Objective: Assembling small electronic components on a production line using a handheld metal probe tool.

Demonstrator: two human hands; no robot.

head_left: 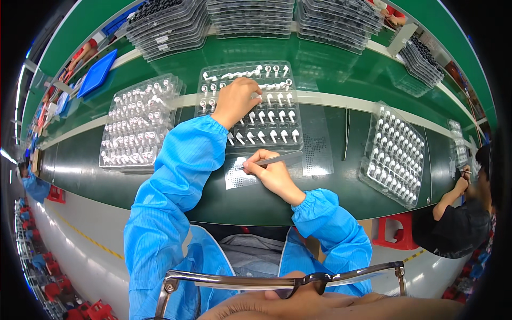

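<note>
A clear plastic tray (296,140) holds rows of white earbud-like pieces, stems showing, in front of me. My left hand (238,100) is over the tray's middle left rows, its fingers curled together; what they hold, if anything, is hidden. Nearer to me, my right hand (276,175) grips a pair of metal tweezers (280,159) lying slantwise across the fingers. Beneath that hand, a thin clear sheet (234,178) with small dark marks rests on the green table. Another dotted sheet (318,154) lies to its right, partly under the tray.
A stack of filled trays (136,125) stands at left, another filled tray (394,154) at right. A thin dark rod (346,133) lies between. Tall tray stacks (250,18) line the back shelf, with a blue tray (97,73) at far left. A co-worker (453,213) sits at right.
</note>
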